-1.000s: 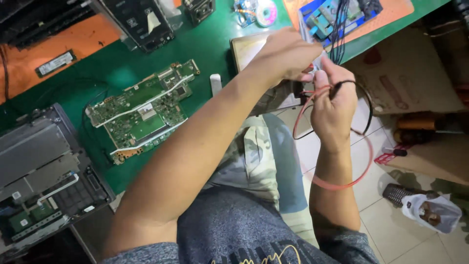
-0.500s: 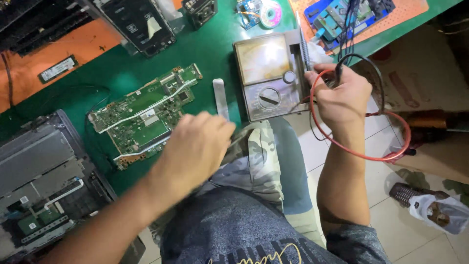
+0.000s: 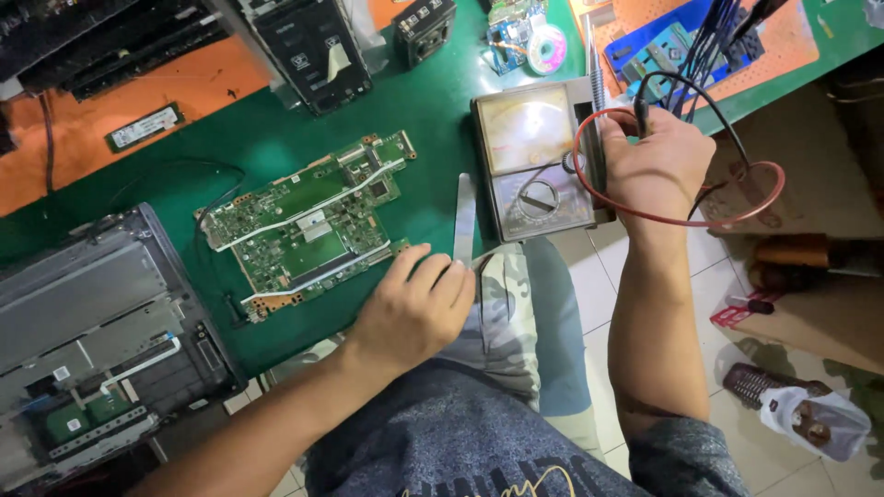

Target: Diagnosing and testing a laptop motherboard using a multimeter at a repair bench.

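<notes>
My right hand (image 3: pixel 656 166) grips a bundle of red and black test leads (image 3: pixel 737 198) beside the right edge of a grey analog multimeter (image 3: pixel 534 156) lying on the green mat (image 3: pixel 276 138). The red lead loops out to the right of the hand. My left hand (image 3: pixel 414 308) rests palm down at the mat's near edge, fingers together, just below a green laptop circuit board (image 3: pixel 308 221) and touching the lower end of a flat metal pry tool (image 3: pixel 463 221). It holds nothing.
An opened grey laptop chassis (image 3: pixel 92 340) lies at the left. A black device (image 3: pixel 313 46), a memory stick (image 3: pixel 143 127) on an orange mat and a blue holder with tools (image 3: pixel 681 41) sit further back. Boxes and a plastic bag (image 3: pixel 810 419) are on the tiled floor at right.
My left hand left the leads near my right hand and swung down-left to rest on the mat edge by the circuit board. The right hand kept hold of the leads beside the meter.
</notes>
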